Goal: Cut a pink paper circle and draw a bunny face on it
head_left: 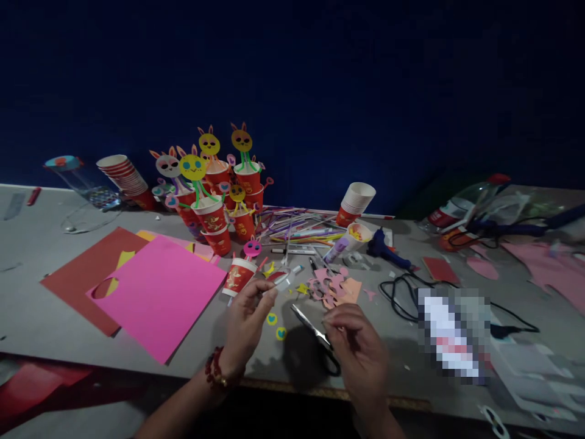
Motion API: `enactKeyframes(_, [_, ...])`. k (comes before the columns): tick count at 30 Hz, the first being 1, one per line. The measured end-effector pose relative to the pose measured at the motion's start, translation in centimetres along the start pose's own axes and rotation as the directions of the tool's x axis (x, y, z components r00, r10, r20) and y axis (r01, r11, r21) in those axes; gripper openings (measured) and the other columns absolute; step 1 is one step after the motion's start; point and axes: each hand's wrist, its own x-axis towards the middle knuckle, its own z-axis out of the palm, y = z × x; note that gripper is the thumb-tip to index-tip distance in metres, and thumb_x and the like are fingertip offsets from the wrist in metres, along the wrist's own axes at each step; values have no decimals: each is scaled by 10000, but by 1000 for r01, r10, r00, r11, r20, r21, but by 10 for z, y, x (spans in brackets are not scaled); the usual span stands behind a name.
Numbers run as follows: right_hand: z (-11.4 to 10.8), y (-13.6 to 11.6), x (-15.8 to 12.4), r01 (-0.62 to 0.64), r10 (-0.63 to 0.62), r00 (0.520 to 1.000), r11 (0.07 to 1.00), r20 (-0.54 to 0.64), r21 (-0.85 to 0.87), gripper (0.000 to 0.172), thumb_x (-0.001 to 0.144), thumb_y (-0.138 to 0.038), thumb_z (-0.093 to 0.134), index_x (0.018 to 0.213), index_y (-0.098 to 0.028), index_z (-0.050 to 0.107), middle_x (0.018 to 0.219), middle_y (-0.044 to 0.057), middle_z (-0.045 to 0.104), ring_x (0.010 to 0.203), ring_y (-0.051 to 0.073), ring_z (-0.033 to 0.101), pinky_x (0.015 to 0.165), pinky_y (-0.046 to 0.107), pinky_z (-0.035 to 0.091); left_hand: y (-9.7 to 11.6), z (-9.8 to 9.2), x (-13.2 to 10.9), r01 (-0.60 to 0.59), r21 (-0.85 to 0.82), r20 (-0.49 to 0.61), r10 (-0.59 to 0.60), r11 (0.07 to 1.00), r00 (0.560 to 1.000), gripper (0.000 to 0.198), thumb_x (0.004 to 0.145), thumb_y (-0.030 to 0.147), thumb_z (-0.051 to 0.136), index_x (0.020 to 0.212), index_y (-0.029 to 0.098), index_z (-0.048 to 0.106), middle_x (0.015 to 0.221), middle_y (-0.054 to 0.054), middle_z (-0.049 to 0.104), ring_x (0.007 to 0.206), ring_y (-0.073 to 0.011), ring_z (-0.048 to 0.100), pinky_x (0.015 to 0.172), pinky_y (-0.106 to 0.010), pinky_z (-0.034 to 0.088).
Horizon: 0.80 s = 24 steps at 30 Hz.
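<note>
My left hand [249,320], with a red bead bracelet on its wrist, pinches a small whitish, partly see-through strip [284,281]. My right hand [359,347] is closed, thumb against fingertips; whatever it may hold is too small to make out. Beside it on the table lie scissors [315,329] with black handles, partly covered by the hand. Two small yellow discs with blue hearts [276,327] rest between my hands. Just beyond my left hand, a red paper cup [238,277] leans, with a pink bunny-eared face [251,247] at its top.
Stacked red cups with bunny faces [210,207] stand at the back. Pink paper [159,292] overlaps red sheets at left. Colourful pipe cleaners [297,225], a cup stack [355,204], a blue glue gun [386,249], pink scraps [326,286] and a black cord [397,299] lie farther right.
</note>
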Motion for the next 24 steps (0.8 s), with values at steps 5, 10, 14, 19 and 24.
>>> enactKeyframes(5, [-15, 13, 6, -162, 159, 985, 986, 64, 48, 31, 856, -215, 686, 835, -236, 696, 1013, 62, 613, 987, 217, 601, 779, 292, 503, -5, -5, 7, -265, 268, 273, 191, 926, 943, 148, 952, 312, 580, 994, 200, 668, 959, -48, 671, 928, -201, 602, 890, -351, 437])
enactKeyframes(10, [-26, 25, -7, -317, 306, 938, 947, 162, 44, 90, 872, -286, 674, 800, -231, 675, 849, 30, 630, 844, 193, 615, 769, 277, 485, -27, 3, 21, -526, 383, 547, 273, 759, 791, 66, 924, 231, 634, 970, 225, 681, 1024, -45, 687, 1053, -224, 588, 1036, -439, 377])
enactKeyframes(14, [-30, 30, -22, -392, 384, 913, 919, 141, 39, 121, 863, -326, 682, 804, -221, 670, 854, 34, 633, 837, 195, 619, 738, 258, 489, -39, 6, 25, -588, 491, 593, 248, 643, 766, 183, 891, 116, 628, 1043, 207, 675, 1272, -89, 602, 1273, -277, 451, 1087, -477, 359])
enactKeyframes(19, [-29, 32, -29, -390, 384, 899, 921, 210, -12, 114, 883, -313, 650, 823, -217, 661, 841, 30, 635, 806, 189, 621, 719, 253, 485, -32, -9, 7, -549, 592, 642, 67, 590, 764, 219, 844, 178, 704, 1049, 199, 629, 1165, -69, 608, 1120, -264, 514, 958, -427, 441])
enactKeyframes(24, [-19, 33, -28, -339, 339, 892, 939, 300, -53, 111, 898, -282, 610, 822, -217, 658, 835, 26, 634, 808, 188, 624, 731, 263, 482, -24, -22, -9, -567, 689, 679, -128, 451, 723, 248, 815, 244, 740, 1021, 183, 616, 1089, -67, 605, 1048, -283, 517, 861, -422, 443])
